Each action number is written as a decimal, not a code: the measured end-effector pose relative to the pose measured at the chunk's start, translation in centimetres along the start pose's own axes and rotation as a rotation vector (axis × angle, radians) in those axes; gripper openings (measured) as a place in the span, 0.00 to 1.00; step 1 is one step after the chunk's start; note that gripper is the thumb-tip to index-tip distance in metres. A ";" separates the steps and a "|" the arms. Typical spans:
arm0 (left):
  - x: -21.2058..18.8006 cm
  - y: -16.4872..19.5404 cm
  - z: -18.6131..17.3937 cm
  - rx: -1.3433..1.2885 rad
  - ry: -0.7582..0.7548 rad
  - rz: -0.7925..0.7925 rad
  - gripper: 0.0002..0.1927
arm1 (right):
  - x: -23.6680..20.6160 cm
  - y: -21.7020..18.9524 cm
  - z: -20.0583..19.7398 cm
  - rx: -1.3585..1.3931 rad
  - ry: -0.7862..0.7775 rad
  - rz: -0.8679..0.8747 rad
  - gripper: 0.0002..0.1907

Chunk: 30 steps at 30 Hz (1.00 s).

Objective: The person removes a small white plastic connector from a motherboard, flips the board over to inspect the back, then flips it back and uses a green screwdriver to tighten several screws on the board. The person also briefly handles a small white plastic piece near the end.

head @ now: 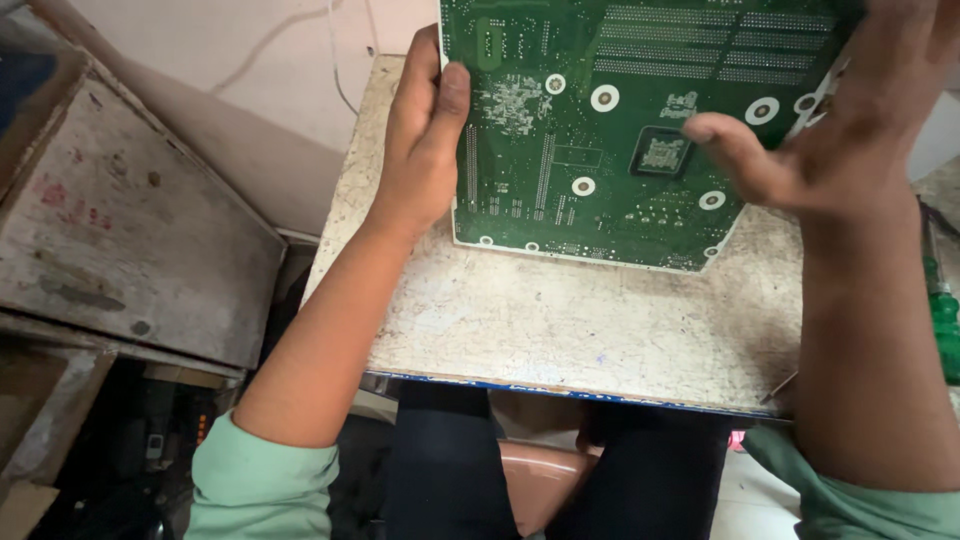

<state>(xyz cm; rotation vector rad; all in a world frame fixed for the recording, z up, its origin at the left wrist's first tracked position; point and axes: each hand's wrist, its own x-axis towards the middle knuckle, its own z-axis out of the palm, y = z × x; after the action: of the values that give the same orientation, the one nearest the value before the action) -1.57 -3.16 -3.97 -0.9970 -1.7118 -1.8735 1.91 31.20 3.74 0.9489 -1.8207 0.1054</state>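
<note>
A large green circuit board (600, 120) shows its solder side, held tilted above a worn, speckled tabletop (560, 320). My left hand (425, 140) grips its left edge, thumb on the face and fingers behind. My right hand (830, 130) holds the right edge, thumb stretched over the board's face near a dark square pad area (662, 152). The board's top runs out of view.
A green-handled screwdriver (943, 320) lies at the table's right edge. To the left stands a stained grey box or cabinet (110, 230). A white cable (335, 60) runs along the wall behind. My dark-trousered legs show under the table's front edge.
</note>
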 end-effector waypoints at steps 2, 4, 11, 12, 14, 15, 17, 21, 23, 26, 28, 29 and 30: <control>-0.2 0.2 0.2 -0.028 -0.006 0.028 0.17 | -0.2 0.2 0.0 0.029 0.009 0.000 0.53; -0.3 0.4 0.1 -0.033 -0.004 0.012 0.17 | -0.5 0.2 0.1 0.015 0.009 0.048 0.51; -0.5 0.8 0.1 -0.127 -0.051 0.067 0.17 | -1.7 0.3 1.7 0.457 0.082 0.486 0.27; -0.5 0.8 0.1 -0.127 -0.047 0.071 0.17 | -1.8 0.3 2.0 0.548 0.122 0.565 0.24; -0.6 0.8 0.2 -0.111 -0.031 0.069 0.18 | -1.8 0.3 2.6 0.692 0.197 0.664 0.19; -0.6 0.8 0.2 -0.101 -0.023 0.068 0.18 | -1.8 0.3 2.8 0.764 0.225 0.700 0.17; -0.7 0.8 0.2 -0.076 -0.008 0.069 0.18 | -1.6 0.0 2.9 0.885 0.228 0.715 0.15; -0.8 0.6 0.6 -0.045 0.027 0.060 0.19 | -0.1 -0.3 3.8 1.060 0.209 0.757 0.23; -0.9 0.4 0.8 -0.018 0.044 0.067 0.20 | 0.5 -0.4 4.1 1.141 0.197 0.782 0.29; -1.0 0.2 0.9 0.028 0.072 0.076 0.20 | 1.0 -1.0 4.7 1.287 0.200 0.835 0.30; -1.0 0.2 1.0 0.013 0.079 0.062 0.20 | 1.1 -1.2 4.7 1.374 0.167 0.912 0.30; -1.0 0.2 1.0 -0.005 0.079 0.049 0.20 | 1.1 -1.3 4.6 1.417 0.149 0.951 0.30; -0.9 0.2 0.9 0.020 0.077 0.062 0.20 | 1.1 -1.3 4.6 1.417 0.183 0.951 0.29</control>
<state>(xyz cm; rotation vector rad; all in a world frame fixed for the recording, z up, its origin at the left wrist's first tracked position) -0.59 -2.42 -4.49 -0.9473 -1.6340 -1.8280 -0.87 27.55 2.06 0.7528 -1.7171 2.1771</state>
